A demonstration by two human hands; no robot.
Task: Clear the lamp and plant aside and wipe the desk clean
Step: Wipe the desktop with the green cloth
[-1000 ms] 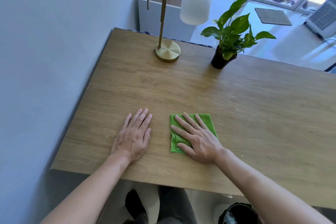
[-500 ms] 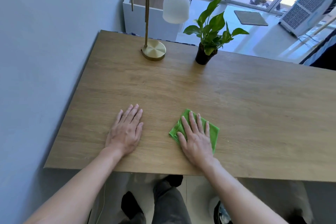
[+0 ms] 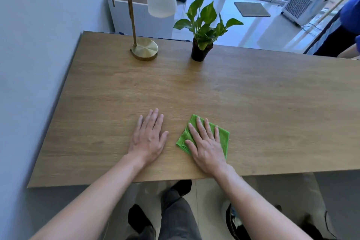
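Barely shifted since earlier, right hand (image 3: pixel 207 147) flat on cloth (image 3: pixel 223 138).

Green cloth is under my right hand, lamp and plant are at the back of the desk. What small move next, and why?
Probably slide the right hand and green cloth rightward: bare desk there, while lamp and plant stand at the far edge.
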